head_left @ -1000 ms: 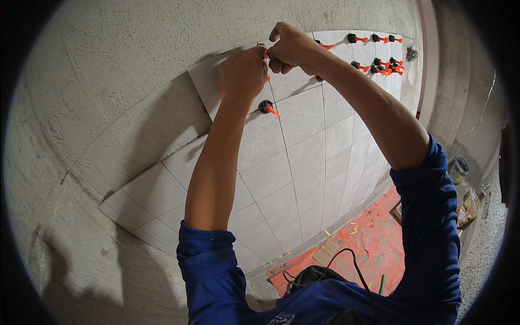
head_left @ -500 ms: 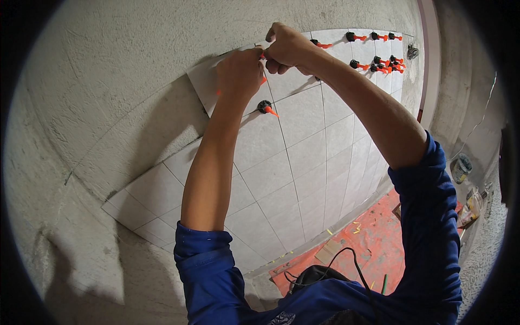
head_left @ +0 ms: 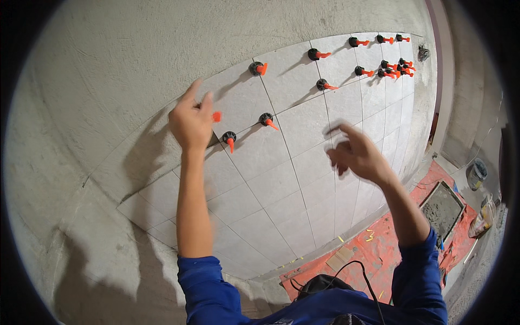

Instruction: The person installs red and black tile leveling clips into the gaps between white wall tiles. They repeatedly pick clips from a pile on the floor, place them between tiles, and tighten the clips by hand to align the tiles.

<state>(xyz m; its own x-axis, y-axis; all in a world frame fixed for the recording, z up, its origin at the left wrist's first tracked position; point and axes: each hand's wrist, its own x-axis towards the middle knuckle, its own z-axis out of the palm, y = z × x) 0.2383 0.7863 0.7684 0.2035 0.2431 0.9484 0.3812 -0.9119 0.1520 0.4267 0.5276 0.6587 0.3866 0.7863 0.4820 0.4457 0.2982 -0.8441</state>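
Fingers of right hand spread; left hand beside 1 orange tab, grip unclear; shirt print illegible.

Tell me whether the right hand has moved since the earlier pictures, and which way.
Yes. Against the tiled wall, the right hand has moved down and to the right, from the tiles' top edge to below the top row.

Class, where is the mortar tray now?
Lower right in the head view, the mortar tray lies on the red sheet, below-left of the bucket and right of the right hand.
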